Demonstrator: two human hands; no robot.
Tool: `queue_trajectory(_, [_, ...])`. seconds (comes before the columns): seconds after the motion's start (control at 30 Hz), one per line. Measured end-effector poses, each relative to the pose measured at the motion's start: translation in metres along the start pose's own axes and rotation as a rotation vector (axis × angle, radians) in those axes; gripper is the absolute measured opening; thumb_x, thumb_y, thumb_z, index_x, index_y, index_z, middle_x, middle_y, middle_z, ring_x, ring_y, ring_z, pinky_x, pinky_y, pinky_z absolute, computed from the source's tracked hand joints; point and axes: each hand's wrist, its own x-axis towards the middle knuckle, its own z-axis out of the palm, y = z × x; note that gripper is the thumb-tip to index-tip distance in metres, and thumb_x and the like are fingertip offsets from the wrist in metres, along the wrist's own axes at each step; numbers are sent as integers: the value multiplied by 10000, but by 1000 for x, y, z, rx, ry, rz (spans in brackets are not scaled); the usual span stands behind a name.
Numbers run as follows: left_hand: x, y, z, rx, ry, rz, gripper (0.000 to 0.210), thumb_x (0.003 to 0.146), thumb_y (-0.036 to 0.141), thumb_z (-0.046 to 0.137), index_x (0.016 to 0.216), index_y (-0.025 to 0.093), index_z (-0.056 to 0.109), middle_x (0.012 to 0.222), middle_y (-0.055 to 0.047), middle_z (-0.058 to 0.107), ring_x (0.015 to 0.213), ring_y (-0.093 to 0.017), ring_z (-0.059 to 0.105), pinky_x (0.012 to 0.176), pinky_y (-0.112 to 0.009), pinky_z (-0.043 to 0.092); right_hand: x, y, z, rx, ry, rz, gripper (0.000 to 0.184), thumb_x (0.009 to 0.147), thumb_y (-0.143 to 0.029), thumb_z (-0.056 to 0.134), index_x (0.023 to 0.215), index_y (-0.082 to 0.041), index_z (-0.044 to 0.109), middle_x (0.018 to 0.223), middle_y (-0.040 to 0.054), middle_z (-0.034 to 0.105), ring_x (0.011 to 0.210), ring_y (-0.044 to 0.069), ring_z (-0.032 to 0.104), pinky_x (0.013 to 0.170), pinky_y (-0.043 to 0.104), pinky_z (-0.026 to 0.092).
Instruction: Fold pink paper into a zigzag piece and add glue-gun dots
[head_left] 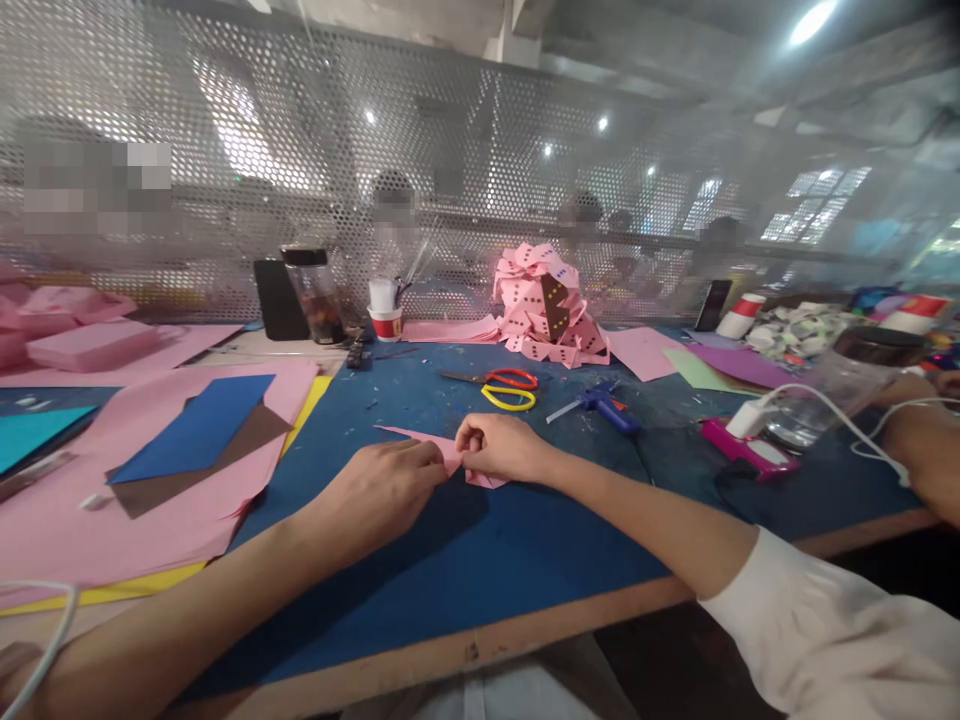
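Observation:
Between my hands, a little above the blue tabletop (480, 560), is a small piece of pink paper (486, 480) with a long pointed strip reaching out to the left. My left hand (394, 485) is closed on its left part. With thumb and fingers pinched, my right hand (502, 447) grips the same paper, close to the left fingertips. The fingers cover most of the paper's middle. Beyond the hands lie scissors (510, 390) with one red and one yellow handle loop. A blue glue gun (606, 405) rests to their right.
A pink folded-paper model (544, 305) with dots stands at the back by the perforated metal screen (450, 200). Pink sheets (187, 520) with a blue piece (199, 425) lie left. A magenta power strip (750, 450) and clear jar (817, 390) stand right, near another person's arm (919, 450).

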Motion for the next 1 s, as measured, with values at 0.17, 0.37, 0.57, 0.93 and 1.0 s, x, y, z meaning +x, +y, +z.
queue_trajectory(0.17, [1, 1, -2, 12, -1, 1, 268, 903, 76, 417, 949, 198, 651, 833, -33, 656, 795, -151, 637, 735, -246, 488, -1, 0, -1, 3, -9, 2, 139, 707, -224, 649, 846, -237, 662, 784, -50, 699, 730, 121, 601, 592, 209, 330])
queue_trajectory(0.37, [1, 2, -1, 7, -25, -17, 311, 895, 82, 415, 1052, 226, 641, 938, -37, 672, 877, -193, 654, 751, -302, 493, 0, 2, 1, -5, -5, -18, 119, 724, -239, 659, 843, -229, 664, 782, -46, 698, 714, 116, 602, 588, 208, 333])
queue_trajectory(0.57, [3, 1, -3, -49, -20, -44, 344, 862, 55, 430, 1050, 239, 651, 987, -31, 661, 911, -191, 644, 776, -302, 492, 0, 2, 1, -6, 3, -31, 111, 733, -252, 667, 842, -234, 664, 786, -47, 702, 712, 116, 605, 583, 207, 331])
queue_trajectory(0.93, [3, 0, -8, -83, -97, -76, 335, 877, 73, 431, 1007, 252, 682, 993, -18, 681, 894, -193, 661, 762, -307, 475, -2, 1, -2, 0, -17, -16, 117, 730, -251, 670, 846, -235, 666, 793, -43, 707, 725, 119, 613, 588, 207, 335])
queue_trajectory(1.0, [2, -1, -8, -82, -90, -79, 334, 880, 74, 426, 999, 250, 684, 995, -19, 682, 892, -191, 662, 764, -306, 477, -2, 1, -2, 1, -15, -17, 112, 733, -251, 670, 844, -233, 665, 797, -43, 708, 726, 118, 613, 591, 207, 336])
